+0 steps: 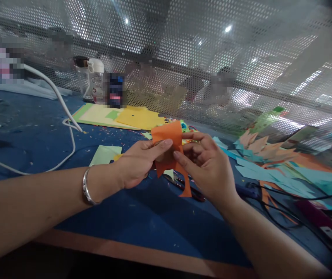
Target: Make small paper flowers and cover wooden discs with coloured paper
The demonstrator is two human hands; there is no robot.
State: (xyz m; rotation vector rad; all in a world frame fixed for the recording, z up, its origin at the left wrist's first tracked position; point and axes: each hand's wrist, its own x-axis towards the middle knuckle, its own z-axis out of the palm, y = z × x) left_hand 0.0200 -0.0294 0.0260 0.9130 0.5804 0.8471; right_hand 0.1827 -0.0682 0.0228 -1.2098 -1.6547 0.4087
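Note:
An orange piece of paper (168,133) is held up between both hands above the blue table (142,221). My left hand (139,161) pinches it with the thumb on its front; a silver bangle sits on that wrist. My right hand (203,161) grips the paper's right side between thumb and fingers. A narrow curved strip of the same orange hangs below the right thumb. Under the paper lie dark-handled scissors (196,193), partly hidden. Pale green paper (105,154) rests on the table behind my left wrist.
Yellow sheets (138,116) lie at the back, near two bottles (96,83) and a phone (116,91). A white cable (52,87) crosses the left. Light blue papers (282,178), peach pointed cut-outs (261,145), black cables and a purple power strip (319,219) occupy the right. A perforated screen (166,46) stands behind.

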